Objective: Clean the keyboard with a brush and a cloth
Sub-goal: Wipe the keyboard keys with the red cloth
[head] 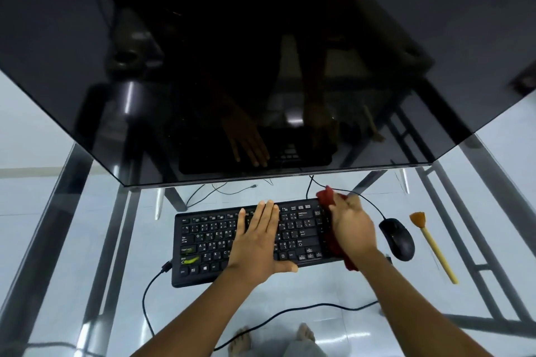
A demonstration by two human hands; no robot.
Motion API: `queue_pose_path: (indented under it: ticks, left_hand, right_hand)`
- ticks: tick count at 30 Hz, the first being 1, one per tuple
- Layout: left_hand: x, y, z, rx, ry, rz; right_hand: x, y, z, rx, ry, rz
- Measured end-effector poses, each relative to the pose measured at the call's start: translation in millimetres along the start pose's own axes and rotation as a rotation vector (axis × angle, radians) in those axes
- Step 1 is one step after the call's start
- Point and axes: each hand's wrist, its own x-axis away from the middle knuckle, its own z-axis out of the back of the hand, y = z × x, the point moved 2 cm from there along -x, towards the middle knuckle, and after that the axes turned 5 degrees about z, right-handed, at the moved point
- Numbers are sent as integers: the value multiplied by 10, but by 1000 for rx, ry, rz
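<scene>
Two hands on the black keyboard (203,243): one flat, one gripping.
Left hand (258,238) lies flat on the middle keys, fingers straight and close together. Right hand (352,226) grips the red cloth (327,195) against the keyboard's right end. Mouse (397,238) sits just beside it; brush (435,246) lies further right on the glass table (87,240).
</scene>
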Motion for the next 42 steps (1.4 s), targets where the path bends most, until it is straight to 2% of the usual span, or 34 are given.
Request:
queue_pose_path:
  ticks: [1,3,5,6,9,11,13,14,16,18,20,23,24,25,26,28,29,30,33,35,38,40,42]
  left_hand:
    - [-3,-6,-6,6,1,0]
    - [-4,-10,-7,14,12,-1]
    - [6,-26,15,12,17,-26]
    - [26,-56,32,8,17,-35]
    - [127,-261,106,4,43,22]
    - [230,-466,141,18,80,118]
    - [336,-686,125,50,105,178]
    - [384,-773,103,64,113,189]
    - [443,-883,32,48,97,177]
    - [445,-934,-18,57,64,164]
    - [391,-893,-19,72,40,127]
    - [344,-822,8,105,74,88]
    - [343,-828,4,97,78,90]
    - [349,-837,-4,91,74,98]
    - [357,-846,-27,86,66,109]
    - [555,-994,-6,88,114,163]
    - [540,-976,-3,89,118,159]
    - [517,-958,2,90,118,152]
    - [450,-926,49,86,82,142]
    - [445,-921,64,24,53,149]
    - [464,-952,-34,46,15,146]
    - [464,-963,-50,31,21,137]
    - [474,-961,-25,13,19,139]
  right_hand:
    - [14,-167,-51,41,-29,53]
    - [210,-503,-205,64,-81,298]
    - [294,-541,-243,80,-81,459]
    - [234,-462,-187,88,-95,397]
    - [10,-138,0,42,-70,34]
    - [20,-135,9,41,-19,-36]
    - [170,-410,-81,25,-40,74]
    - [305,-579,-198,-19,-59,169]
    - [689,-893,-457,-62,-124,484]
    - [721,-983,-407,-77,-106,627]
    - [470,-826,-257,-119,-148,439]
    - [138,-613,-118,-65,-41,83]
    - [117,-742,-152,-31,-39,106]
    - [158,-922,-202,-31,-107,141]
    - [251,-1068,-316,-29,-200,236]
    - [471,-1444,-372,114,-225,510]
    - [424,-1403,-365,142,-202,573]
    - [342,-1348,-277,126,-208,537]
    - [155,-1249,-166,12,-112,218]
    - [337,-1516,-265,-38,-82,299]
    - [624,-1677,-429,-14,-150,584]
    - [405,-1452,-295,82,-166,517]
    - [171,-1177,-207,104,-98,389]
